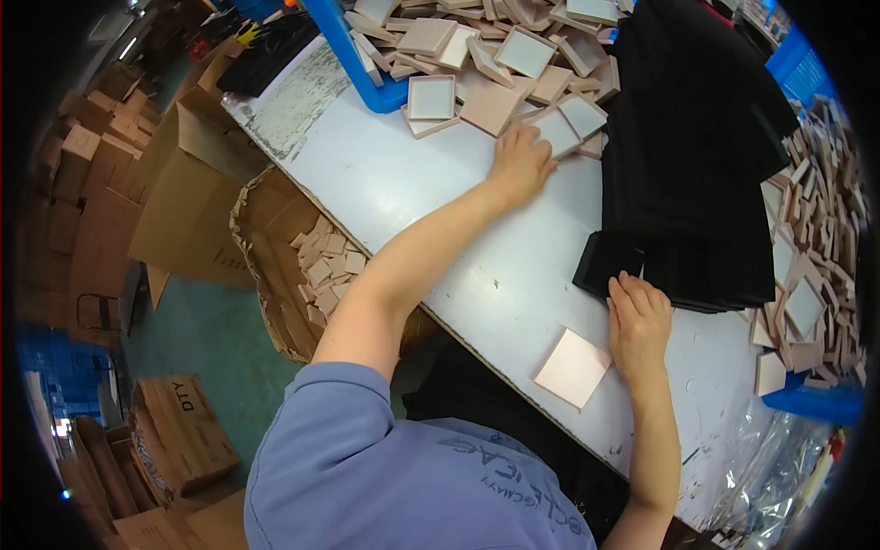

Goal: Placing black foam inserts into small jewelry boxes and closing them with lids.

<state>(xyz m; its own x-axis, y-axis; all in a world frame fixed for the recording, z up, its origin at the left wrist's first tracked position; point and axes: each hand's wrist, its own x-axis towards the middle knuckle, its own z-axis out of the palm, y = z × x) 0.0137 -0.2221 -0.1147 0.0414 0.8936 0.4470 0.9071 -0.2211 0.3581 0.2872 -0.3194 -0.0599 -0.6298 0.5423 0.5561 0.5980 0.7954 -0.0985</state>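
Note:
My left hand reaches to the near edge of a heap of shallow square box halves, pale pink outside and white inside. Its curled fingers grip the edge of one box half. On the right, my right hand has its fingertips closed on the corner of a small black foam pad, at the near end of a tall stack of black foam sheets. Just left of my right wrist, a single pale pink square box piece lies flat on the white table.
A blue crate borders the heap at the far left. Another blue crate on the right overflows with box halves. Below the table's left edge stands a carton holding small pale pieces. Clear plastic bags lie at the near right.

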